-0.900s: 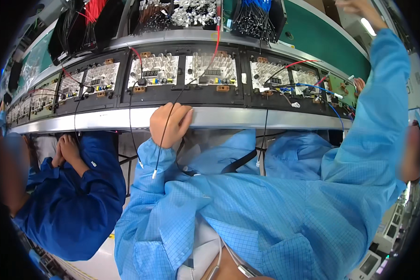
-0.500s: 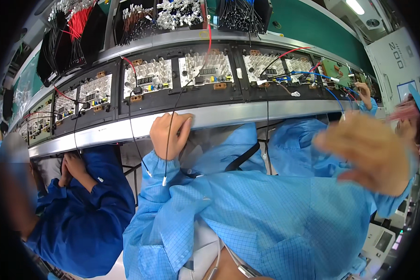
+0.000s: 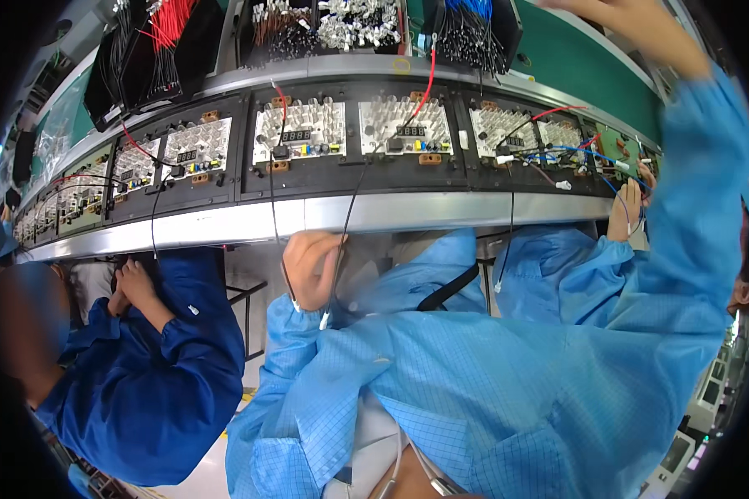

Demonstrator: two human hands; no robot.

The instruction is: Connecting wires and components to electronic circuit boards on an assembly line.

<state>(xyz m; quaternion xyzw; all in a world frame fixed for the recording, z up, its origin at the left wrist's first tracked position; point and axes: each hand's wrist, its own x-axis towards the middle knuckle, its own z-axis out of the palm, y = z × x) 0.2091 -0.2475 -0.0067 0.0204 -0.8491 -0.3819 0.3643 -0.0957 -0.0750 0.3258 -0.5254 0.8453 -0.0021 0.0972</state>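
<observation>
Loosely curled, my left hand (image 3: pixel 310 268) is just below the silver rail (image 3: pixel 341 214) at the bench front, with nothing seen in its fingers. Two black wires with white end plugs hang beside and across it. High at the upper right, my right hand (image 3: pixel 620 15) reaches over the green bench top (image 3: pixel 549 46), its visible fingers stretched leftward and partly cut off by the picture's top edge. Beyond the rail, a circuit board (image 3: pixel 329 133) and another circuit board (image 3: pixel 424 145) sit in black fixtures, with clear LEDs, digit displays and red and black wires.
Black bins hold red wires (image 3: pixel 171 33), blue-topped wires (image 3: pixel 470 33) and white connectors (image 3: pixel 358 23). More boards line the fixtures both ways. At left sits a co-worker in dark blue (image 3: pixel 141 374), hands together. Another co-worker's hand (image 3: pixel 626 208) handles wires at right.
My right hand has swung from low right up and over the bench top. The left hand has dropped slightly off the rail. The whole view has shifted a little.
</observation>
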